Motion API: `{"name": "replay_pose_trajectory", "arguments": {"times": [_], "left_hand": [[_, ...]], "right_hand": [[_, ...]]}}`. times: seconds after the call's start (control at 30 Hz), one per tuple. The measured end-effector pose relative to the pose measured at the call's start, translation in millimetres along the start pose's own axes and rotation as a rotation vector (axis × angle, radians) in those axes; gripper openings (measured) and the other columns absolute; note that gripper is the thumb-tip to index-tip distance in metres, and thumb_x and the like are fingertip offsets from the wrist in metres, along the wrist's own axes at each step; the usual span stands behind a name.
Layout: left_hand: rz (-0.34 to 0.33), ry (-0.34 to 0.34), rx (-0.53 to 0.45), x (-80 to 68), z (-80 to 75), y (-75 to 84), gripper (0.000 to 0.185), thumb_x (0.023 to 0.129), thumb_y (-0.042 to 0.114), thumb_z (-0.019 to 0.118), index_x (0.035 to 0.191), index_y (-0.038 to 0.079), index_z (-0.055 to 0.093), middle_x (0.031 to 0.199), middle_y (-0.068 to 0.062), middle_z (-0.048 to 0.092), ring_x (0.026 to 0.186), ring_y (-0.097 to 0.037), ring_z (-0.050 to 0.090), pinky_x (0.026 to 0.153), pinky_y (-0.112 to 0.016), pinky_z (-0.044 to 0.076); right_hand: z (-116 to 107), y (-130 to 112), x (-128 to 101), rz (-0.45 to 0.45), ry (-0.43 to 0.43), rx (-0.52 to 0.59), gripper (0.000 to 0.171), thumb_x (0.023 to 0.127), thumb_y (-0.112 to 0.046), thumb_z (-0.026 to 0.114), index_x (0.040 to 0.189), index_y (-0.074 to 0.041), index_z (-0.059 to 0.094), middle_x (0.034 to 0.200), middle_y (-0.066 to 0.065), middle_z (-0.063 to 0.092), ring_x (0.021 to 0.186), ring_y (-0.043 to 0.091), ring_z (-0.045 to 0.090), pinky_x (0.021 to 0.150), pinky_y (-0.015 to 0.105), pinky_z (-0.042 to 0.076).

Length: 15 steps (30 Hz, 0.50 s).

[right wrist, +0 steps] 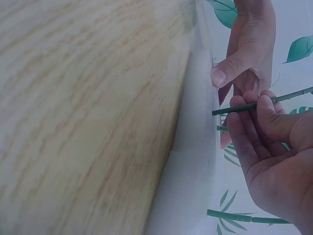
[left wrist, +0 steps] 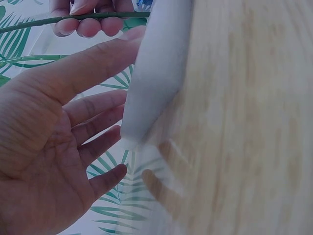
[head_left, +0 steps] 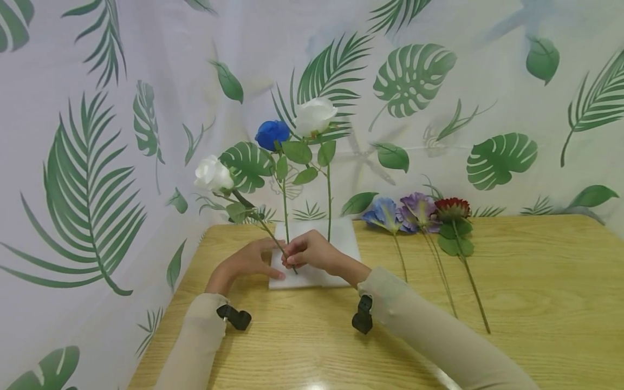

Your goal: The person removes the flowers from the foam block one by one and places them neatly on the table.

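Observation:
My right hand (head_left: 314,253) pinches the green stem (right wrist: 239,108) of a white rose (head_left: 213,173) near its lower end. The stem leans to the left, its tip right at the top of a white foam block (head_left: 336,277). At the block's left edge is my left hand (head_left: 251,260), fingers spread and straight; in the left wrist view its fingertips (left wrist: 122,171) lie along the foam's side. A blue rose (head_left: 272,135) and another white rose (head_left: 316,116) stand upright in the foam behind my hands.
On the wooden table (head_left: 546,281) to the right lie a blue flower (head_left: 385,214), a purple flower (head_left: 419,210) and a red flower (head_left: 452,208), stems toward me. A leaf-printed cloth (head_left: 429,135) hangs behind and at the left.

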<state>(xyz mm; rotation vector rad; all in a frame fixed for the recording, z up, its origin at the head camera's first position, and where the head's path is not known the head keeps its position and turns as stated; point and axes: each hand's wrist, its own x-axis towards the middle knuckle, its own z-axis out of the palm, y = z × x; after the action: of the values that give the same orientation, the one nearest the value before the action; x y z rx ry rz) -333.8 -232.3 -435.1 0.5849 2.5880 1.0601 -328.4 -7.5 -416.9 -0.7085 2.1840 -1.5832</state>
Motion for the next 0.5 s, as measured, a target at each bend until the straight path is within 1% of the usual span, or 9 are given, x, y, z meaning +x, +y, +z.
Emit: {"name": "replay_pose_trajectory", "arguments": {"times": [0.17, 0.33, 0.43, 0.5], "left_hand": [[-0.006, -0.002, 0.004, 0.8, -0.2, 0.8, 0.078, 0.079, 0.028, 0.089, 0.147, 0.012, 0.054, 0.160, -0.009, 0.044, 0.152, -0.035, 0.032, 0.124, -0.057, 0.027], [-0.011, -0.002, 0.003, 1.6, -0.5, -0.2, 0.082, 0.078, 0.029, 0.090, 0.149, 0.013, 0.052, 0.161, -0.009, 0.043, 0.153, -0.034, 0.031, 0.124, -0.057, 0.028], [0.003, -0.006, 0.002, 1.8, -0.5, -0.8, 0.075, 0.079, 0.029, 0.090, 0.144, 0.013, 0.057, 0.157, -0.010, 0.047, 0.149, -0.034, 0.037, 0.122, -0.057, 0.031], [0.019, -0.010, 0.012, 2.4, -0.4, -1.3, 0.064, 0.078, 0.029, 0.090, 0.135, 0.014, 0.062, 0.149, -0.009, 0.054, 0.142, -0.032, 0.045, 0.119, -0.055, 0.036]], "right_hand": [[-0.8, -0.9, 0.9, -0.008, -0.005, -0.005, 0.011, 0.092, 0.003, 0.070, 0.100, 0.010, 0.075, 0.093, 0.020, 0.078, 0.080, 0.012, 0.073, 0.078, 0.036, 0.064], [-1.1, -1.0, 2.4, -0.006, -0.009, -0.004, 0.011, 0.092, 0.003, 0.070, 0.099, 0.010, 0.075, 0.092, 0.019, 0.078, 0.081, 0.012, 0.073, 0.078, 0.036, 0.064], [-2.5, -4.2, 2.5, -0.014, -0.011, 0.012, 0.012, 0.092, 0.003, 0.070, 0.100, 0.010, 0.075, 0.093, 0.019, 0.078, 0.081, 0.012, 0.073, 0.079, 0.035, 0.064], [-3.7, -7.7, 2.8, -0.026, -0.012, 0.032, 0.013, 0.092, 0.003, 0.070, 0.102, 0.010, 0.074, 0.093, 0.020, 0.078, 0.081, 0.012, 0.074, 0.079, 0.036, 0.064]]}}
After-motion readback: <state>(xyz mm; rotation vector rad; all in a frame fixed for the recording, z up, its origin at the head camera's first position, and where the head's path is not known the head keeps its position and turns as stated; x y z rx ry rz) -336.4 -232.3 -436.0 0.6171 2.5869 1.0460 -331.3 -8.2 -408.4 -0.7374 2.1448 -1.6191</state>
